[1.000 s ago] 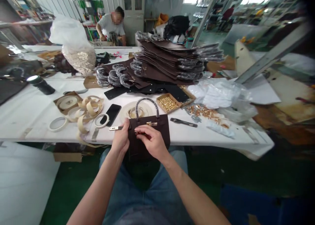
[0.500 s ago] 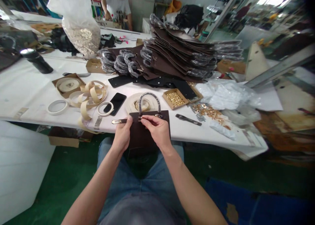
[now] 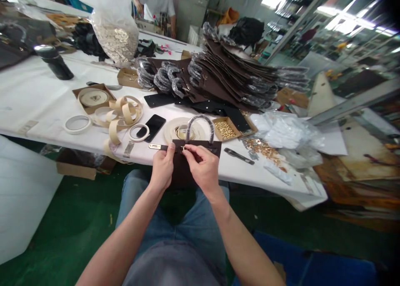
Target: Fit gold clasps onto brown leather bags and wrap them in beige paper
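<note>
A dark brown bag panel (image 3: 181,171) hangs over the table's front edge in front of my lap, its plastic-wrapped handle (image 3: 200,117) arching up from the top. My left hand (image 3: 161,171) is closed on a dark strap, with the thumb on top; the strap's gold metal tip (image 3: 155,146) sticks out to the left. Between the thumb and fingertips of my right hand (image 3: 204,167) is a small gold-coloured fitting (image 3: 183,148), near the foot of the handle. Its exact shape is too small to make out.
Several brown panels with wrapped handles (image 3: 231,75) are piled behind. Nearby lie a phone (image 3: 155,126), tape rolls (image 3: 77,124), a box of gold studs (image 3: 225,129), loose gold pieces (image 3: 265,149) and a dark tool (image 3: 239,156). A person (image 3: 156,4) works across the table.
The view has shifted, so most things sit slightly elsewhere in the picture. Both hands stay at the top of the bag panel, with the strap and the small fitting still held.
</note>
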`<control>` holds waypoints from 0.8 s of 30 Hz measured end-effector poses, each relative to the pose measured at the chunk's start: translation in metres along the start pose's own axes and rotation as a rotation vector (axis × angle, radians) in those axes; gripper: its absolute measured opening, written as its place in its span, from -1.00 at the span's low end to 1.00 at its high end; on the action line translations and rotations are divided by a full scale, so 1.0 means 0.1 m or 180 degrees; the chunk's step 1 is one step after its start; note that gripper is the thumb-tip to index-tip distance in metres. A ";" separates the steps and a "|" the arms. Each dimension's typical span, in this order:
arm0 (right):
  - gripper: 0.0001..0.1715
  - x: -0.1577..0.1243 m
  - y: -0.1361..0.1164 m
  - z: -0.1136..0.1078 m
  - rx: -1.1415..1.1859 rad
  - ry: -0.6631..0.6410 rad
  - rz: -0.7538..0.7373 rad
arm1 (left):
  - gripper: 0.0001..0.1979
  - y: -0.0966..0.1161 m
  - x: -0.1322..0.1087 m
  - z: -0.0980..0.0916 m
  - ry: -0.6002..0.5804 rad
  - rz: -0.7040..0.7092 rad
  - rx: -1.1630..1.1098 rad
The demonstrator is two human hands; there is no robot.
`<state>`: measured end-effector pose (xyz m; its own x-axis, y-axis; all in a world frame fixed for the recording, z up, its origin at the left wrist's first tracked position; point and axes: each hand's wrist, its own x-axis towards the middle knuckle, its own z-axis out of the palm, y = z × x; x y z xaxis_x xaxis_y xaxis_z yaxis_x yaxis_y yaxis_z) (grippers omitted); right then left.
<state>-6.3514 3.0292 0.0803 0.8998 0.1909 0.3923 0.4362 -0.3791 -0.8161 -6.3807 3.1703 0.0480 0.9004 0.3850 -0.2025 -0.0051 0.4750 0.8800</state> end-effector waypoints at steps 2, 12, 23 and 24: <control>-0.79 0.00 -0.04 -0.01 -0.0049 0.0023 -0.0035 | -0.39 0.04 -0.02 0.02 -0.0013 0.0021 0.0035; -0.80 -0.05 -0.17 -0.02 -0.0616 -0.0136 -0.0534 | -0.45 0.01 -0.13 0.01 0.0266 0.0562 0.0638; -0.84 -0.13 -0.31 0.00 -0.0827 -0.0172 -0.0374 | -0.48 -0.03 -0.31 0.01 0.0630 0.0976 0.1370; -0.84 -0.13 -0.32 -0.01 -0.0835 -0.0201 -0.0329 | -0.48 -0.04 -0.32 0.01 0.0657 0.0989 0.1422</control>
<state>-6.3775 3.0384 0.1016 0.8518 0.2936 0.4337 0.5199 -0.5745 -0.6322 -6.4089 3.1554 0.0515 0.7824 0.6205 0.0541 -0.0311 -0.0477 0.9984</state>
